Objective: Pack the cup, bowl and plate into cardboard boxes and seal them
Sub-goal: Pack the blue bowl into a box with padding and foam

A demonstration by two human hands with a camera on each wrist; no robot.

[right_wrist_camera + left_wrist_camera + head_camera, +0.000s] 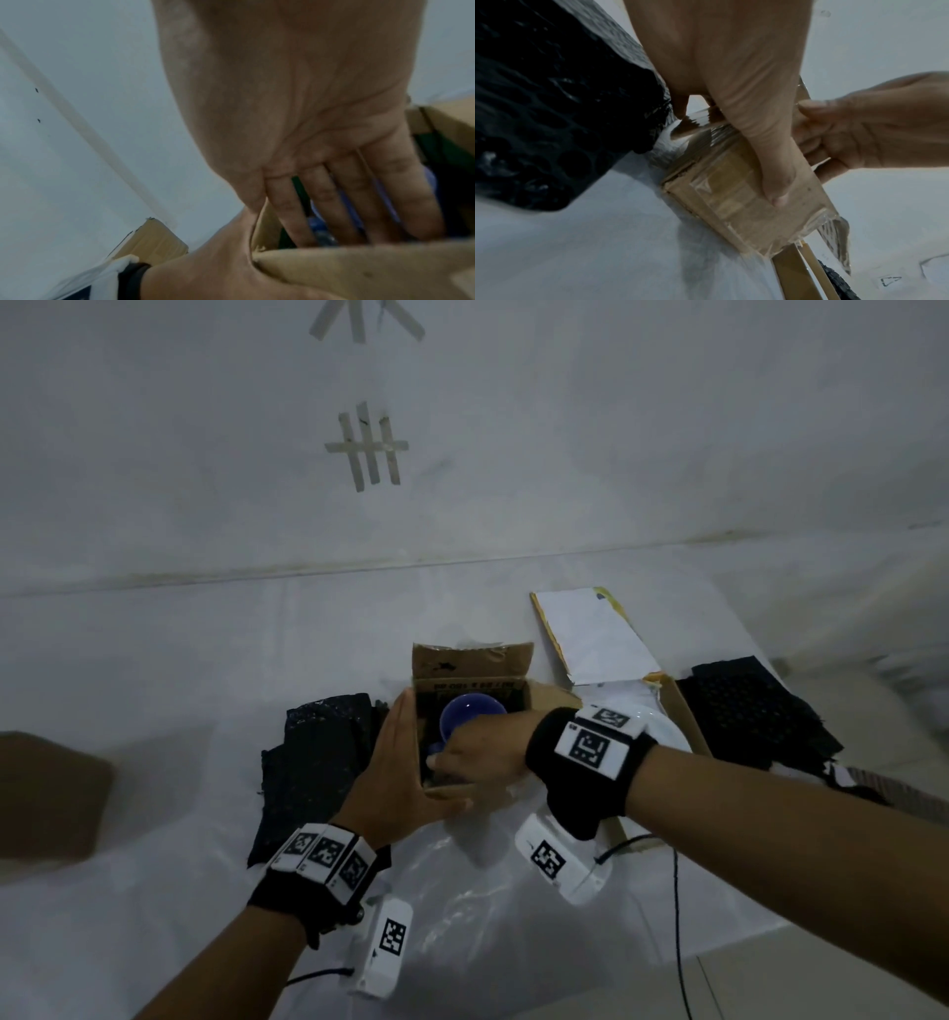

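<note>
A small open cardboard box (472,662) stands at the table's middle with a blue cup (472,719) inside. My left hand (395,762) lies flat against the box's left wall. Its thumb (775,182) stretches along the taped near side (731,203). My right hand (477,752) reaches over the near edge, its fingers (359,203) down inside the box. The thumb (811,105) is on the outside, pinching the near flap (359,270). A white plate (665,726) lies in a flat box to the right, partly hidden by my right wrist.
Black bubble wrap (318,762) lies left of the small box, and another sheet (755,711) lies far right. The flat box's white-lined lid (590,634) stands open behind. A brown box (46,793) sits at the left edge. Clear plastic film (462,891) covers the near table.
</note>
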